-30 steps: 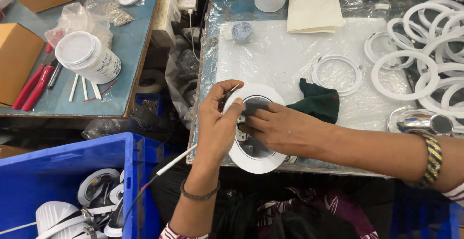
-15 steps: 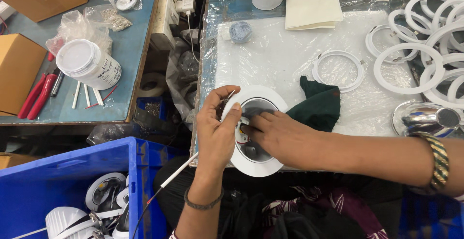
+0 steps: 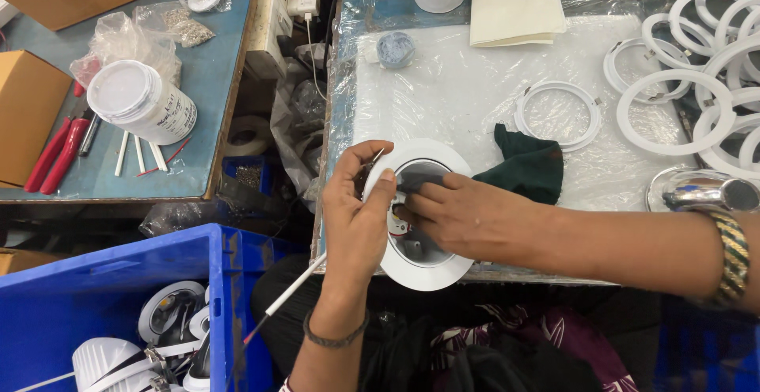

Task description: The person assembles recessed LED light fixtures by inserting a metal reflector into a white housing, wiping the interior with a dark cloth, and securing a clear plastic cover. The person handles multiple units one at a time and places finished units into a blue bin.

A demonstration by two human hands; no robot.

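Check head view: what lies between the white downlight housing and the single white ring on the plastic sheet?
A dark green cloth lies between the downlight housing and the ring.

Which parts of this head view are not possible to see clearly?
- Inside of the white round fixture: covered by the left hand and right hand.
- Right fingertips: hidden inside the fixture.
- White rings: cut by the right edge.
- Blue bin: cut by the bottom edge.

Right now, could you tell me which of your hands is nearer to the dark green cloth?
Right. The right hand lies just beside the dark green cloth, fingers inside the white round light housing; the left hand grips the housing's far rim.
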